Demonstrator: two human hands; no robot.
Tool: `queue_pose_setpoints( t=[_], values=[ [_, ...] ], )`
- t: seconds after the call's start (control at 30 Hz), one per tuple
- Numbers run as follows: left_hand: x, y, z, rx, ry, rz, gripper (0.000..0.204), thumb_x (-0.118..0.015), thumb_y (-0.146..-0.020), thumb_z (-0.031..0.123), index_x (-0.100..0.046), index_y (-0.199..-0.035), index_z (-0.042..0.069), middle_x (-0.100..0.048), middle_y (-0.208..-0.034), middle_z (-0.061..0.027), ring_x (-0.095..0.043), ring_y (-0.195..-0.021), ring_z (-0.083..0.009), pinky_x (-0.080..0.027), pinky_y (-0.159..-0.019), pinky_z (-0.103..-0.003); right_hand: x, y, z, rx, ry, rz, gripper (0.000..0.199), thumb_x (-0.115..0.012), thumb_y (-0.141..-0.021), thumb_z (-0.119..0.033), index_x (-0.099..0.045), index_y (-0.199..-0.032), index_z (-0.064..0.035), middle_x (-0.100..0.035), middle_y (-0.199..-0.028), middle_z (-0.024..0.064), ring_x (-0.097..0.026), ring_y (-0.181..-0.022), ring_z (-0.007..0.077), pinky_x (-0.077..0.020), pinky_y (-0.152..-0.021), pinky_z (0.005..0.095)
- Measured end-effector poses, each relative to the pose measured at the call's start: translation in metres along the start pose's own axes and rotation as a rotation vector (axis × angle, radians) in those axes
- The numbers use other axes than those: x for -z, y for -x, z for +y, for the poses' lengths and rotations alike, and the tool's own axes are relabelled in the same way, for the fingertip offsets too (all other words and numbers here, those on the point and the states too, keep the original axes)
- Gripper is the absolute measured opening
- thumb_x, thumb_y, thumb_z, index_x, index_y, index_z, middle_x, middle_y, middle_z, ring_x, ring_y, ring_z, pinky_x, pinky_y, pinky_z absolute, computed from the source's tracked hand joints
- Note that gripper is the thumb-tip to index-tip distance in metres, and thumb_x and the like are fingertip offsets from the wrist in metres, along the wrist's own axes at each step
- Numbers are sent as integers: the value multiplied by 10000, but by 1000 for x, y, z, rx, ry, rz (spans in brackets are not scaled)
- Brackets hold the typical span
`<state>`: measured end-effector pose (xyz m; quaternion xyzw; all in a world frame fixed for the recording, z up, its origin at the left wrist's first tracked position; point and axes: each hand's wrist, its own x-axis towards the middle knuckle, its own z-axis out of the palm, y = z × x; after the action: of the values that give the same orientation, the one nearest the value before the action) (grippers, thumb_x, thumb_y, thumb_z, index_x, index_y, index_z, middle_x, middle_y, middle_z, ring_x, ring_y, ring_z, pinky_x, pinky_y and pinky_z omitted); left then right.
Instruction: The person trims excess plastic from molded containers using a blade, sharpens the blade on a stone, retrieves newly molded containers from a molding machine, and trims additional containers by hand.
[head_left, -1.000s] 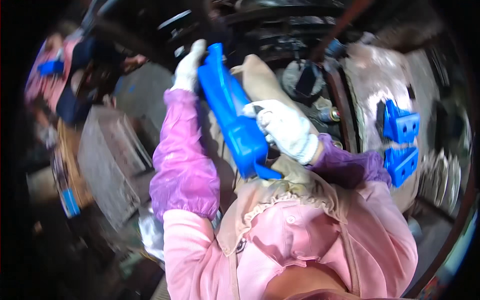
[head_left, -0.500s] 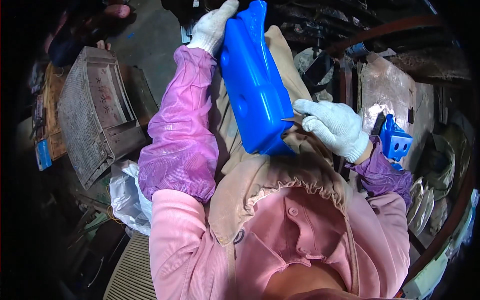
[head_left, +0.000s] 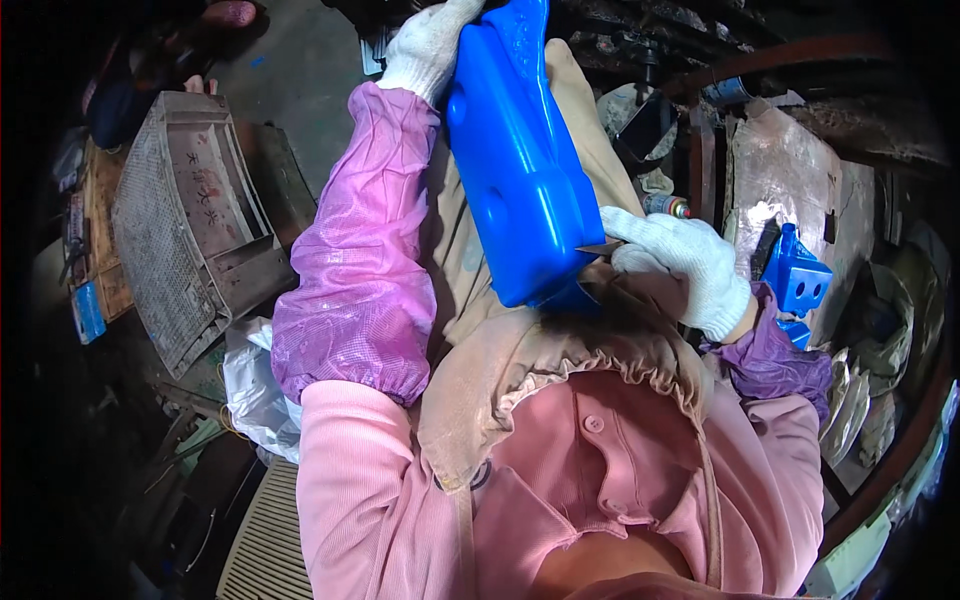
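Observation:
A long, glossy blue moulded plastic part [head_left: 520, 190] lies slanted over my lap, on the beige apron [head_left: 590, 135]. My left hand [head_left: 425, 48], in a white knitted glove, is closed on its far left end; some of those fingers are hidden. At the near right corner of the part is my gloved right hand [head_left: 685, 265], closed round a small knife. Only the knife's pointed blade [head_left: 598, 248] shows, touching or very close to the part's edge. The forefinger lies stretched along above the blade. The knife's handle is hidden in the glove.
Smaller blue plastic pieces [head_left: 797, 275] rest at the right beside a worn cardboard sheet [head_left: 780, 170]. A small spray can [head_left: 667, 206] lies beyond my right hand. To the left are a wooden crate with mesh [head_left: 165, 240] and a white plastic bag [head_left: 258, 385]. Another person's hand [head_left: 200, 86] shows at upper left.
The blue part has shifted slightly in my left hand's hold, its far end moving right. My right hand has moved a little right and down, and more of the blade shows.

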<state>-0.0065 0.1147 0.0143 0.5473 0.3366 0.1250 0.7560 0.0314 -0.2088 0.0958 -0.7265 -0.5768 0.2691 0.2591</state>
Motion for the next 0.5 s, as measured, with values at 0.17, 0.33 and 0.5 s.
queue_pose_setpoints(
  t=[0.17, 0.33, 0.5],
  values=[
    [0, 6, 3, -192, -328, 34, 501, -565, -967, 499, -724, -958, 24, -718, -875, -83, -670, -772, -183, -521, -719, -328, -6, -6, -4, -127, -153, 43, 393, -686, -865, -124, -637, -1254, -117, -658, -819, 118, -668, -730, 285, -524, -643, 373],
    [3, 3, 3, -171, -474, 85, 564, -521, -971, 543, -738, -924, 25, -719, -868, -82, -661, -774, -172, -508, -725, -346, -1, -29, 11, 202, 268, 133, 339, -681, -876, -159, -647, -1206, -87, -671, -834, 121, -667, -735, 312, -537, -647, 388],
    [4, 1, 4, -159, -461, 43, 557, -529, -969, 537, -736, -926, 22, -720, -863, -79, -665, -774, -181, -509, -726, -344, 13, -14, 15, 99, 22, -71, 441, -679, -826, 9, -637, -1262, -39, -705, -888, 124, -692, -747, 291, -543, -671, 352]
  ],
)
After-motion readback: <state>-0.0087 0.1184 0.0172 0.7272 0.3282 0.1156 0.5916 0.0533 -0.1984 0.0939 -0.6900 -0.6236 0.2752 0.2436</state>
